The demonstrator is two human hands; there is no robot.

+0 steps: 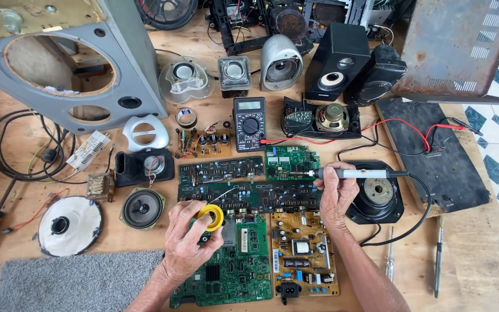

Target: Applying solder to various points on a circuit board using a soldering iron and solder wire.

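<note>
My left hand (189, 237) grips a small yellow spool of solder wire (211, 216), and a thin strand of wire runs up from it toward the long dark circuit board (249, 196). In my right hand (335, 193) is a soldering iron (353, 173) with a pale handle, its tip pointing left over the green circuit board (291, 162). Below my hands lie a large green circuit board (232, 268) and a yellow power board (301, 254).
A digital multimeter (249, 122) with red leads sits behind the boards. Loose speakers (142, 208), a white speaker cone (69, 225), a grey speaker cabinet (70, 58) and black speaker boxes (336, 60) surround them. Screwdrivers (438, 254) lie at right, a grey mat (76, 283) at front left.
</note>
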